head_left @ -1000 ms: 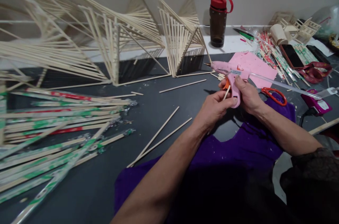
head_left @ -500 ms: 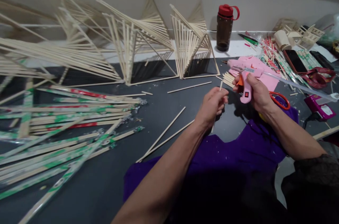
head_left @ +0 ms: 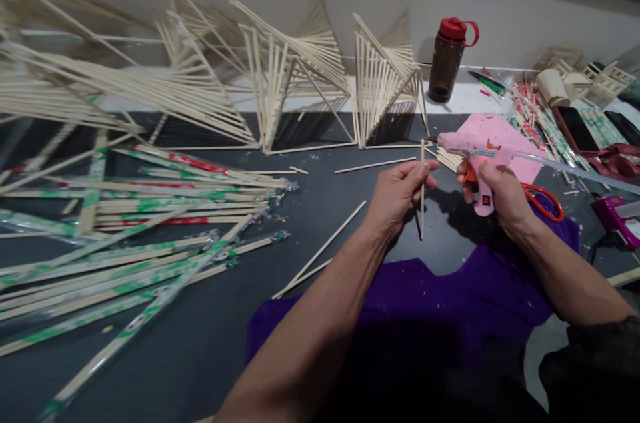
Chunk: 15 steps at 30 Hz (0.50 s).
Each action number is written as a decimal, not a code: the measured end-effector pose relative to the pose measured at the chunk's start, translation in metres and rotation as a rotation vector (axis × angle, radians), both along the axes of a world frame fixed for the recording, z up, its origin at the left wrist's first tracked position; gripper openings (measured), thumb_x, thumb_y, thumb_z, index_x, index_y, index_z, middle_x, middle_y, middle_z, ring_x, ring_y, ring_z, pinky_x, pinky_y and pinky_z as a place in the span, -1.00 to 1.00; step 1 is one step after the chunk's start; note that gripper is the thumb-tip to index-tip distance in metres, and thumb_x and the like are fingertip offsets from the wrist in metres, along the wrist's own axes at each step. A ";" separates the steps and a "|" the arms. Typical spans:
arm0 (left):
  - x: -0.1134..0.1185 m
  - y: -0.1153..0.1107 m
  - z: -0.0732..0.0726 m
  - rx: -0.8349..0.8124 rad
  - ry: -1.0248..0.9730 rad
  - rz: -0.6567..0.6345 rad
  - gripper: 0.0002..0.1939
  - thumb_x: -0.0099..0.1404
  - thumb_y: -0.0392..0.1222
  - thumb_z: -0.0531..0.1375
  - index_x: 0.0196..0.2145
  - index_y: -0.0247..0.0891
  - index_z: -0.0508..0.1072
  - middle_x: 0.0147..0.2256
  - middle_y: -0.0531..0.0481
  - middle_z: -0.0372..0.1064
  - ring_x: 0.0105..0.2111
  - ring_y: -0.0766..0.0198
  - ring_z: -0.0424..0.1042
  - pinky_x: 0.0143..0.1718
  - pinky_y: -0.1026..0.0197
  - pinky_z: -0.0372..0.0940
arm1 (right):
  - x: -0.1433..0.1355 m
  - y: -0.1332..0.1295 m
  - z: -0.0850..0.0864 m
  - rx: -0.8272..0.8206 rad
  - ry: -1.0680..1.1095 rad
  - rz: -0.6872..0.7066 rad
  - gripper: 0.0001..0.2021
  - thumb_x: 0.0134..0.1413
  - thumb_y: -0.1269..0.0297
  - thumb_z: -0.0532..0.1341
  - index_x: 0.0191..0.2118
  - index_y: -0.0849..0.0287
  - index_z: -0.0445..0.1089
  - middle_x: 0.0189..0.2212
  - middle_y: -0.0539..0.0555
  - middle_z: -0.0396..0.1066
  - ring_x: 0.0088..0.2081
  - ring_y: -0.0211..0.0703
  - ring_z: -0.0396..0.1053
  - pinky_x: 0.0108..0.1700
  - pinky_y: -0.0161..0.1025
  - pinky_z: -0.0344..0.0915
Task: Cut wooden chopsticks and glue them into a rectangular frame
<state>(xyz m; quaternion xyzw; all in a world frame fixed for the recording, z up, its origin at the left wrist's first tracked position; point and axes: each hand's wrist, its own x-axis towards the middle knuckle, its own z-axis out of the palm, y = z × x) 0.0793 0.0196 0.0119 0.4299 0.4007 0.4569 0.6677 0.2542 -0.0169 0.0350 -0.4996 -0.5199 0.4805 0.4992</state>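
Note:
Between the thumb and fingers of my left hand a thin wooden stick is held nearly upright. My right hand grips a pink hot glue gun by its handle, fingers at the orange trigger. The gun's dark nozzle points left and is close to the stick's top end; whether they touch I cannot tell. A clear glue stick runs out of the gun's back. Behind the hands stands a twisted frame of glued sticks, with several similar frames further left. A purple cloth lies under my forearms.
Plastic-wrapped chopsticks spread over the left of the table. At the back are a brown bottle with a red lid and a phone. Red-handled scissors lie beside my right wrist. A purple device sits at the right.
My right hand has raised and levelled the glue gun, bringing its nozzle near the top of the stick. The stick in my left hand stands more upright. The view has shifted left.

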 end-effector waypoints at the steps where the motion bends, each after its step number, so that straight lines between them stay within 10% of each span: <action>1: 0.000 0.000 0.000 0.006 -0.011 -0.008 -0.55 -0.01 0.13 0.36 -0.30 -0.29 0.57 -0.55 0.08 0.36 -0.69 0.52 0.01 -0.68 0.35 -0.15 | 0.000 -0.001 0.000 0.005 -0.008 -0.003 -0.49 -0.06 -0.26 0.20 -0.33 0.17 0.43 -0.42 0.03 0.44 -0.60 -0.35 0.29 -0.63 -0.36 0.15; 15: 0.002 -0.003 0.001 -0.056 -0.006 -0.012 -0.71 0.06 -0.14 0.32 -0.26 -0.32 0.49 -0.61 0.09 0.38 -0.72 0.51 0.12 -0.68 0.39 -0.06 | 0.000 -0.005 0.005 0.018 -0.120 -0.011 -0.55 -0.03 -0.23 0.19 -0.37 0.12 0.45 -0.52 0.03 0.40 -0.61 -0.29 0.26 -0.65 -0.31 0.11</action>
